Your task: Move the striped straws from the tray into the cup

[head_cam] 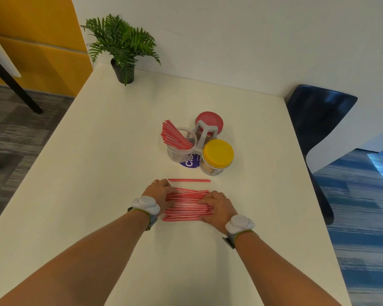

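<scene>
Loose straws (187, 205) lay flat on the counter (97, 173), near side; no tray could be made out. Left hand (158, 193) and right hand (216, 206) pressed on opposite ends of the pile, fingers spread, nothing clamped. One stray straw (189, 180) lay just beyond. The cup (181, 149), farther off, already held a bunch. Judgement: square the ends together before lifting, and sweep in the stray.
</scene>
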{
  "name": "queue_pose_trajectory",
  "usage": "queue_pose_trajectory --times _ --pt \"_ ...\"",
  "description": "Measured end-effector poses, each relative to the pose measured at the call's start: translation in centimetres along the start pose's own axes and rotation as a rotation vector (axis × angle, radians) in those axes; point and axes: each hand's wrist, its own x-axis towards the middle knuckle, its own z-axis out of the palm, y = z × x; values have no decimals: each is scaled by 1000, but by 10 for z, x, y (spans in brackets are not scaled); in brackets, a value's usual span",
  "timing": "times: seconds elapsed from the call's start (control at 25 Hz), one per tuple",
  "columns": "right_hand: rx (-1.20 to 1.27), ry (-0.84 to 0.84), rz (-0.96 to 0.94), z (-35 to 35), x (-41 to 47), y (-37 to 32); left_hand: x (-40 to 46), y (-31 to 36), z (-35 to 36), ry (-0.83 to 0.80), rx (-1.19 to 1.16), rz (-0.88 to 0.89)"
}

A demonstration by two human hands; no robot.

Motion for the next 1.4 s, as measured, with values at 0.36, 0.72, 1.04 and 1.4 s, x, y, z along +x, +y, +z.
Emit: queue_pose_trajectory --times 0.36,0.72,1.04,1.4 --pt "-91 7 -33 -7 13 -1 4 4 -1 36 -94 -63" --pt "-185 -60 -39 -9 23 -2 -4 1 3 126 -237 -116" --pt "23 -18 26 -14 23 -2 -18 6 -1 260 -358 -184" --pt "397 112 58 -29 14 -17 -24 40 -26 333 -888 -317"
